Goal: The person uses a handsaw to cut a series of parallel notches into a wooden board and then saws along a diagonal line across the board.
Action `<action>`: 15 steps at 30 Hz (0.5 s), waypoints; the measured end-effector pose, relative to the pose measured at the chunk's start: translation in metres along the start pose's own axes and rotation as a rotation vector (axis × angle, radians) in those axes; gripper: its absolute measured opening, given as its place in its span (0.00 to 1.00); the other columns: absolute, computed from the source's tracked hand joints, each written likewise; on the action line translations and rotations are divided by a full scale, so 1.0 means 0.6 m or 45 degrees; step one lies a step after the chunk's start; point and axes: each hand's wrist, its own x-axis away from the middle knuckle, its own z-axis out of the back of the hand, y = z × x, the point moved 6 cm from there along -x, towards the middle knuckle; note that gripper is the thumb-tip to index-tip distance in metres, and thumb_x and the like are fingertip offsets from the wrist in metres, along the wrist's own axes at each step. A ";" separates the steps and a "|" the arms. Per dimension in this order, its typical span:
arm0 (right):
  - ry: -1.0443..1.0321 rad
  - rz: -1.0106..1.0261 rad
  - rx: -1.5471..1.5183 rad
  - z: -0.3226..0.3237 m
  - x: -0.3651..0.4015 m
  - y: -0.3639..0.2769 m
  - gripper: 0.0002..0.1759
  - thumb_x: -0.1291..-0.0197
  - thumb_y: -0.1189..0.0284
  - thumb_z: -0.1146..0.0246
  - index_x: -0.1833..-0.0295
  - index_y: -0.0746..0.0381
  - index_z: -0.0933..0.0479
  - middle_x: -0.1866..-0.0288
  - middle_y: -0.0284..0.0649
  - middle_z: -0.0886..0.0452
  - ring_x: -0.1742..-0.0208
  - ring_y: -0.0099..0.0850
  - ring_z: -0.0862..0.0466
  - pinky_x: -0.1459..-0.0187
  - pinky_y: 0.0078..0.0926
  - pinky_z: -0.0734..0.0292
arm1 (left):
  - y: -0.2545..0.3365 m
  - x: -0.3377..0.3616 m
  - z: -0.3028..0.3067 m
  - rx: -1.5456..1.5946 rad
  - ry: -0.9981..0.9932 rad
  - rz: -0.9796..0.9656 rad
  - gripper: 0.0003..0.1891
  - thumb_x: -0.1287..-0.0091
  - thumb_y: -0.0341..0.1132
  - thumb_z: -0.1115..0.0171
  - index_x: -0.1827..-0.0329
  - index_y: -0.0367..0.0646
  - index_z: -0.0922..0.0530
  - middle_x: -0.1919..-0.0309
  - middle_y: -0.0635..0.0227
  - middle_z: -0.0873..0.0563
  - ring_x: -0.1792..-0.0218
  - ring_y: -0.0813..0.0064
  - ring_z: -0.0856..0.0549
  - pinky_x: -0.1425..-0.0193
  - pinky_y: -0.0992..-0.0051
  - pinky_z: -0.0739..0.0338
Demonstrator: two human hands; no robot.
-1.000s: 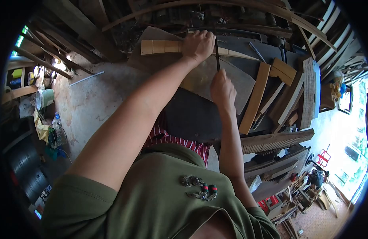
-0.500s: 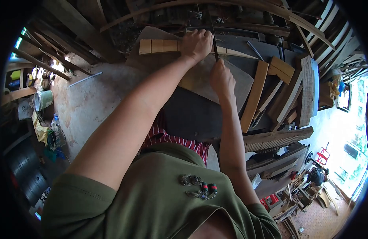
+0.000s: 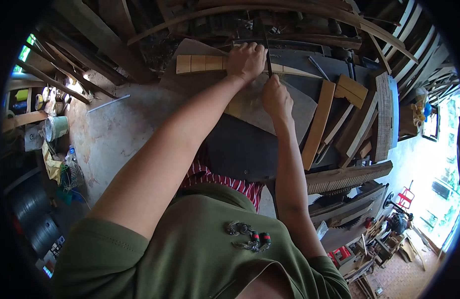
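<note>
My left hand [image 3: 247, 60] presses down on a long pale wooden strip [image 3: 200, 63] marked with cross lines, which lies across a grey board [image 3: 285, 107]. My right hand [image 3: 276, 98] grips the handle of a thin dark saw blade [image 3: 266, 50] that stands across the strip just right of my left hand. The blade's far end reaches toward the pile of timber behind.
Wooden planks [image 3: 319, 124] and offcuts lie to the right of the board, with a toothed beam [image 3: 347, 177] below them. Long battens [image 3: 270, 10] are stacked at the back. A bucket [image 3: 56, 127], bottle and clutter sit on the concrete floor [image 3: 115, 129] at left.
My right hand has pushed the saw blade forward, away from me, across the strip. My left hand has stayed on the strip.
</note>
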 end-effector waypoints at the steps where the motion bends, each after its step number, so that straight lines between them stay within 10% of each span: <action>1: 0.035 0.038 0.001 0.000 -0.008 -0.007 0.09 0.33 0.69 0.52 0.55 0.63 0.31 0.65 0.59 0.16 0.62 0.60 0.15 0.59 0.56 0.21 | -0.001 0.001 0.001 -0.001 0.001 -0.006 0.13 0.29 0.43 0.45 0.71 0.49 0.22 0.72 0.69 0.16 0.67 0.66 0.14 0.64 0.64 0.19; 15: 0.014 0.007 -0.037 -0.003 0.004 -0.001 0.09 0.32 0.69 0.52 0.56 0.62 0.32 0.64 0.60 0.16 0.59 0.60 0.16 0.56 0.57 0.22 | 0.000 0.001 -0.001 0.009 0.008 -0.030 0.13 0.30 0.43 0.44 0.72 0.48 0.22 0.73 0.68 0.16 0.67 0.65 0.15 0.64 0.63 0.19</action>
